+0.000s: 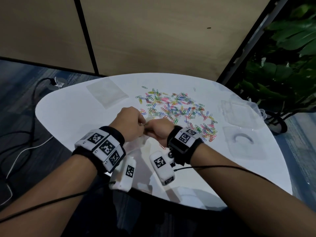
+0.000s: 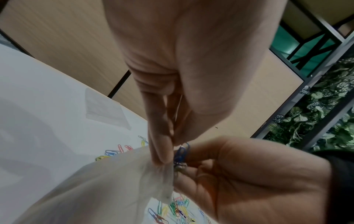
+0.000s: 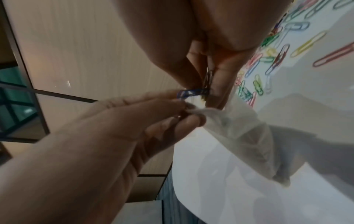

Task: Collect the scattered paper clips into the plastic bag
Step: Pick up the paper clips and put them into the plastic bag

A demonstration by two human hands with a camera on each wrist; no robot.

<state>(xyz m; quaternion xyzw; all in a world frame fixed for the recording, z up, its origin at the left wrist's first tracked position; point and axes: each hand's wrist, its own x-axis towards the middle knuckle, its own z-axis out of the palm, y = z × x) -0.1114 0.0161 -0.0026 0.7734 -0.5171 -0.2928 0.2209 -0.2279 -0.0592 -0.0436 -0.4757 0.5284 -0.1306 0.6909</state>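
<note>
At frame centre we pinch the bag (image 1: 143, 140) mouth with left hand (image 1: 130, 123), right hand (image 1: 158, 128) pinching clips (image 2: 180, 154) — next, feed them in — pile (image 1: 179, 108) waits.

Paper clips (image 1: 177, 108) lie beyond, apparently, both hands (image 1: 131, 124).
</note>
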